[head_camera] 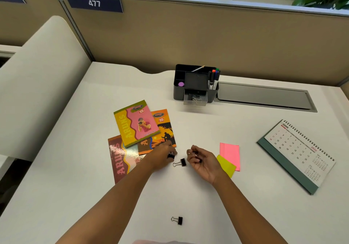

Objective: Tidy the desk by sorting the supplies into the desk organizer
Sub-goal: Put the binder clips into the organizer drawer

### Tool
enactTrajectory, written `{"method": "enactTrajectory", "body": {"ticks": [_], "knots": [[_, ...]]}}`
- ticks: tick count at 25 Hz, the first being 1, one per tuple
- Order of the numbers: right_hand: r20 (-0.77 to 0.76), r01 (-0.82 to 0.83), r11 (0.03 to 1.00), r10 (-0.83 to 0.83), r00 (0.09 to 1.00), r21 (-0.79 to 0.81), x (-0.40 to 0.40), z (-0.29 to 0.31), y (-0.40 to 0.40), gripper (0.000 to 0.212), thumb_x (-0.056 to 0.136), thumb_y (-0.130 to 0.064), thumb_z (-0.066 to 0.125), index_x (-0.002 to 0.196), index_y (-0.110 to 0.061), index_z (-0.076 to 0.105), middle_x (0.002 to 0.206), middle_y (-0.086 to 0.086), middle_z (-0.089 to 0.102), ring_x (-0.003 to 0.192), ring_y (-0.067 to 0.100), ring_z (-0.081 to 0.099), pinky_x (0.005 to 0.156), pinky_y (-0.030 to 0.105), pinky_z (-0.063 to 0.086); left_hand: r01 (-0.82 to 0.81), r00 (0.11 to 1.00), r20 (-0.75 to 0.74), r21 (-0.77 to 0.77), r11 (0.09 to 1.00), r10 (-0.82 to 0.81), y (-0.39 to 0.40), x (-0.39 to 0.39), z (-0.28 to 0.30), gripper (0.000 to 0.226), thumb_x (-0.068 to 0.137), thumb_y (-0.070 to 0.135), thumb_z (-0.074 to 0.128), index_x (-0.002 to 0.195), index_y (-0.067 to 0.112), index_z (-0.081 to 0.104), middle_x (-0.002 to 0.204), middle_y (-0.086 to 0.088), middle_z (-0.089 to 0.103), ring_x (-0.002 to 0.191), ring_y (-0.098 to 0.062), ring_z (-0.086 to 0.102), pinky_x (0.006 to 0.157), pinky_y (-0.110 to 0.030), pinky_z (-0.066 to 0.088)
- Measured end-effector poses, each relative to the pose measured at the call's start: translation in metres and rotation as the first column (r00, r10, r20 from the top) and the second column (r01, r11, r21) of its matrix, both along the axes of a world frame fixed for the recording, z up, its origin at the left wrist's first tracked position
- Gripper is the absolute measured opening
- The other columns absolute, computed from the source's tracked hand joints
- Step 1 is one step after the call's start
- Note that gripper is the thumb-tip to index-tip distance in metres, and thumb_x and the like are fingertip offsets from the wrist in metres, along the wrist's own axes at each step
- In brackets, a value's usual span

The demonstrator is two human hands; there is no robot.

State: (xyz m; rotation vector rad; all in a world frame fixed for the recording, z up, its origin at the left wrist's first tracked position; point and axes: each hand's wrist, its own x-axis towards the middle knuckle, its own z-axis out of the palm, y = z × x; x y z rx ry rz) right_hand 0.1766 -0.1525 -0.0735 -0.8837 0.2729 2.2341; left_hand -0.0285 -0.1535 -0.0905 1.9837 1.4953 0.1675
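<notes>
The left hand (162,156) is covering most of a small black clip (171,156) and the near corner of the orange notebook (164,128), while the curled fingers of the right hand (203,161) are hiding whatever dark item they are closing on, so it stays unidentifiable. The yellow-pink notebook (135,123) is overlapping two others, and the open drawer (195,99) of the desk organizer (195,82) is showing contents too small to tell. Calendar (300,153) digits are blurring; the frame's bottom edge is cutting off both forearms.
</notes>
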Motion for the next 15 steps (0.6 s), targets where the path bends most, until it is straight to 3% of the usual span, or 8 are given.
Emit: {"method": "enactTrajectory", "body": {"ticks": [4,7,11,15], "knots": [[-0.025,-0.015,1.000,0.015,1.000,0.016,-0.008,-0.001,0.000,0.028,0.099,-0.016,0.043,0.078,-0.004,0.058,0.071,0.004,0.047,0.063,0.012,0.039,0.047,0.018,0.031,-0.001,1.000,0.018,0.025,1.000,0.000,-0.002,0.005,-0.002,0.015,0.090,0.010,0.066,0.102,0.003,0.067,0.115,-0.007,0.048,0.093,-0.025,0.059,0.076,-0.026,0.044],[-0.035,-0.006,0.999,0.008,0.999,0.036,-0.011,-0.003,0.002,0.031,0.098,-0.018,0.044,0.075,-0.007,0.061,0.064,0.000,0.041,0.064,0.013,0.039,0.052,0.021,0.037,-0.011,0.998,0.069,0.031,0.999,0.009,-0.003,0.006,-0.002,0.014,0.091,0.013,0.065,0.101,0.003,0.063,0.122,-0.005,0.042,0.094,-0.022,0.056,0.080,-0.028,0.045],[0.184,0.149,0.989,-0.149,0.972,0.013,-0.018,-0.004,0.007,0.024,0.098,-0.014,0.045,0.079,-0.007,0.058,0.066,0.003,0.044,0.064,0.014,0.042,0.057,0.021,0.044,-0.102,0.981,0.176,0.101,0.990,0.083,-0.002,0.008,0.001,0.013,0.094,0.016,0.062,0.103,0.006,0.062,0.121,-0.003,0.043,0.097,-0.017,0.053,0.086,-0.026,0.045],[0.343,0.280,0.960,-0.266,0.901,0.008,-0.022,-0.007,0.018,0.017,0.100,-0.007,0.047,0.089,-0.003,0.060,0.082,0.009,0.056,0.075,0.016,0.055,0.062,0.020,0.051,-0.181,0.955,0.260,0.132,0.974,0.142,0.006,0.021,0.016,0.016,0.096,0.023,0.060,0.107,0.012,0.059,0.119,0.001,0.040,0.088,-0.015,0.055,0.080,-0.032,0.052]]}}
